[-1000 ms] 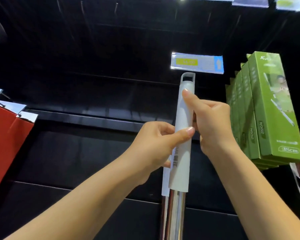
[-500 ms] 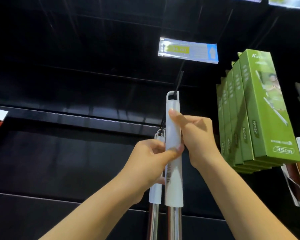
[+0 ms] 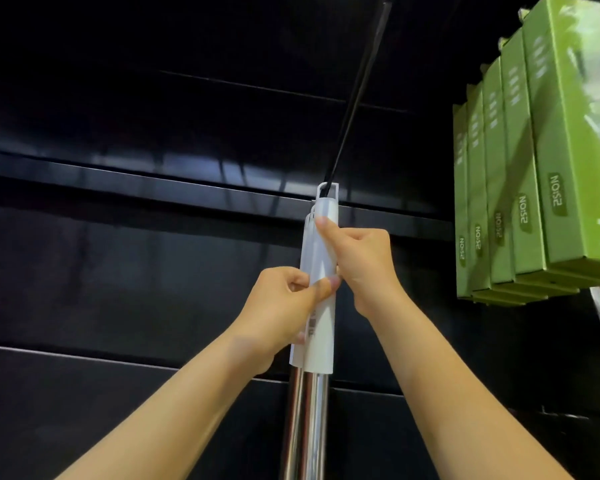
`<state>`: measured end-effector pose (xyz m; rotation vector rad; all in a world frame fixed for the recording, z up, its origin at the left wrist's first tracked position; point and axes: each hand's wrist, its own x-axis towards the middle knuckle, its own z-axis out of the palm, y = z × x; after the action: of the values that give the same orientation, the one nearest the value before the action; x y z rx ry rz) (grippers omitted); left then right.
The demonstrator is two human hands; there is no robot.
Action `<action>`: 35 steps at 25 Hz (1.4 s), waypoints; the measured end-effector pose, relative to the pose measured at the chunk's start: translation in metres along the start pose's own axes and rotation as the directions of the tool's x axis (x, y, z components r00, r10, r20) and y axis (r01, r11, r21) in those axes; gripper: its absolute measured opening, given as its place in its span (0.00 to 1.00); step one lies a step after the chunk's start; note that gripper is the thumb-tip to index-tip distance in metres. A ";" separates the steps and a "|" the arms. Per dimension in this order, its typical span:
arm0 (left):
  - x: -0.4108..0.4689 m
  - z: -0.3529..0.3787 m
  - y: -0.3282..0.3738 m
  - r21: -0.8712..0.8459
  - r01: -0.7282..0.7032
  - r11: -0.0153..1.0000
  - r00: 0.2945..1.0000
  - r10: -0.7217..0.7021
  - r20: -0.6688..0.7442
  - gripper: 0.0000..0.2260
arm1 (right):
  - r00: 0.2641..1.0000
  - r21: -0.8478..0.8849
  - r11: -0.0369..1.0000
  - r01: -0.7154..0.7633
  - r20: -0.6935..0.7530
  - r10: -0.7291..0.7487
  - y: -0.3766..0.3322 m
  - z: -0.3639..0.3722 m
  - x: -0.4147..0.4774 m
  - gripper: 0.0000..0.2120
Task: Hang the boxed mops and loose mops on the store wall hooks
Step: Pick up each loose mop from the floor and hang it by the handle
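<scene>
Fingers of both the left hand [image 3: 284, 303] and right hand [image 3: 364, 261] are closed around the white mop handle [image 3: 321, 323], its loop apparently threaded on the black hook [image 3: 354, 98] above the fingertips.

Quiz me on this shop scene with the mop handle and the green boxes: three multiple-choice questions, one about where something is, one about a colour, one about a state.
1. Where do the green boxes hang relative to the white mop handle?
A. To its right
B. To its left
C. Directly below it

2. What colour is the pole below the white grip?
A. Red
B. Shiny silver
C. Green

3. What is the state of the handle's top loop?
A. Lying on the floor
B. Threaded on the black hook rod
C. Taped shut

Answers: 1 A, the boxes fill the right edge; 2 B, it reflects like metal; 3 B, the rod passes through the loop while the left hand and right hand grip the handle.
</scene>
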<state>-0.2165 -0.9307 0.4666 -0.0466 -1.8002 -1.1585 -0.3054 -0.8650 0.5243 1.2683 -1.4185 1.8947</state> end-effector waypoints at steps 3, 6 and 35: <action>0.004 0.000 -0.008 0.041 -0.006 0.999 1.000 0.007 -0.014 0.22 | 0.999 0.008 0.999 -0.032 0.025 0.031 0.009 0.003 0.003 0.22; 0.009 0.001 -0.013 0.061 0.003 0.998 1.000 -0.002 -0.015 0.17 | 0.996 0.038 0.997 -0.070 0.060 0.068 0.014 0.003 0.005 0.20; 0.020 0.004 -0.049 0.180 0.014 0.984 0.992 0.008 -0.123 0.46 | 0.975 -0.011 0.982 -0.189 0.115 0.189 0.032 0.002 0.010 0.29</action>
<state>-0.2541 -0.9634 0.4471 0.1316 -1.7880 -0.9745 -0.3349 -0.8806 0.5173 1.3025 -1.6515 1.9692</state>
